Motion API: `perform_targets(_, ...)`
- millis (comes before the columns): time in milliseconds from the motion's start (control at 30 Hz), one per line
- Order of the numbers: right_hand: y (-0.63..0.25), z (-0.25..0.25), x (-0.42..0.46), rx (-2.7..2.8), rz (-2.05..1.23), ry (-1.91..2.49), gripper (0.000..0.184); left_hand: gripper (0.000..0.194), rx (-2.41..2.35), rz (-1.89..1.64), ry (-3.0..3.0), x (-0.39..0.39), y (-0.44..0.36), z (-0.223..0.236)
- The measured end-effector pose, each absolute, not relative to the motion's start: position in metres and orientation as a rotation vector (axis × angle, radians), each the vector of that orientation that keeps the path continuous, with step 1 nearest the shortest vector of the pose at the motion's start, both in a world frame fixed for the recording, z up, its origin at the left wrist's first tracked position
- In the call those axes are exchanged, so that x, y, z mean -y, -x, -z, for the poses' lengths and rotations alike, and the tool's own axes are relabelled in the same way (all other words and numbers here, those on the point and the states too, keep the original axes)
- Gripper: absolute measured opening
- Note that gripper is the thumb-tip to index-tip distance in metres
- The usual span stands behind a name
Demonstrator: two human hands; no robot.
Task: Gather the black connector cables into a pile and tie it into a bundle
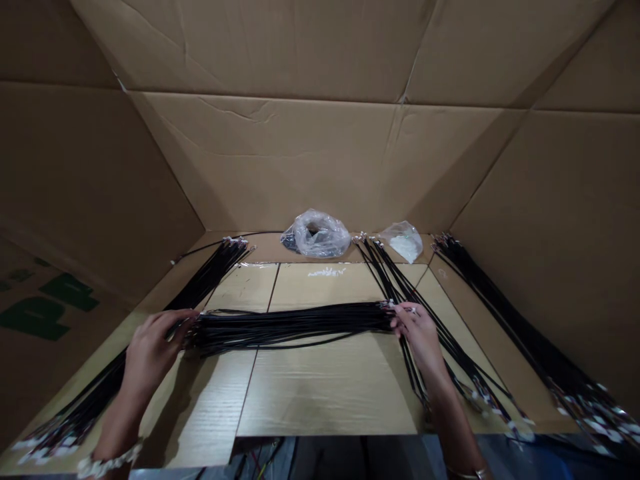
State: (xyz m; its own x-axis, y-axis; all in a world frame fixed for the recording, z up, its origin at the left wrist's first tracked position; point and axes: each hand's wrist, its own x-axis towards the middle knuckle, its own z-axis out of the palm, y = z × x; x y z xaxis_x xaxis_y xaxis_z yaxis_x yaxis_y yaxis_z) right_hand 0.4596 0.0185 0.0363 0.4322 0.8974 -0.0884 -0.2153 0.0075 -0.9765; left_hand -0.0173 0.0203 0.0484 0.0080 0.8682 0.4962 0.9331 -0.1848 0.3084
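A bundle of black cables (295, 327) lies crosswise in front of me, with small white connectors at its ends. My left hand (157, 340) is closed at its left end, the fingertips bent around the cable ends. At the other end, my right hand (417, 330) pinches the bundle near its white connectors. The exact number of cables between my fingers is hidden. Under my left forearm runs another bundle of black cables (200, 277), slanting along the left side. Several looser black cables (400, 287) pass beneath my right hand.
Tall cardboard walls (280, 160) enclose the wood-patterned work surface (320, 393) at the back and sides. A clear plastic bag (320, 233) with dark contents and a smaller bag of white pieces (404, 241) sit at the back. A thick cable bundle (515, 327) lies along the right wall.
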Motion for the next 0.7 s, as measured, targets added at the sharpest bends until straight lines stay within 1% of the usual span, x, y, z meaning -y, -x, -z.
perform_targets(133,-0.464,-0.034,-0.025,0.844,-0.928,1.453,0.059,0.025,1.948,0.892,2.196,-0.02,0.018,-0.052)
perform_targets(233,-0.47,-0.03,-0.029,0.971,-0.91,1.562,0.059,0.024,1.954,0.954,2.157,-0.02,0.016,-0.049)
perform_targets(333,-0.478,-0.03,-0.028,0.985,-0.927,1.655,0.06,0.03,1.951,0.982,2.165,-0.021,0.016,-0.045)
perform_targets(467,-0.499,-0.033,-0.031,0.929,-0.89,1.664,0.064,0.043,1.95,0.952,2.238,-0.022,0.018,-0.044)
perform_targets(533,-0.512,-0.033,-0.042,1.008,-0.805,1.687,0.056,0.049,1.969,0.956,2.218,-0.022,0.019,-0.047)
perform_targets(633,-0.526,-0.03,-0.073,1.317,-0.675,1.89,0.03,0.054,2.006,0.98,2.162,-0.019,0.018,-0.052)
perform_targets(700,-0.529,-0.028,-0.095,1.478,-0.625,2.049,0.017,0.055,2.016,1.005,2.124,-0.016,0.017,-0.055)
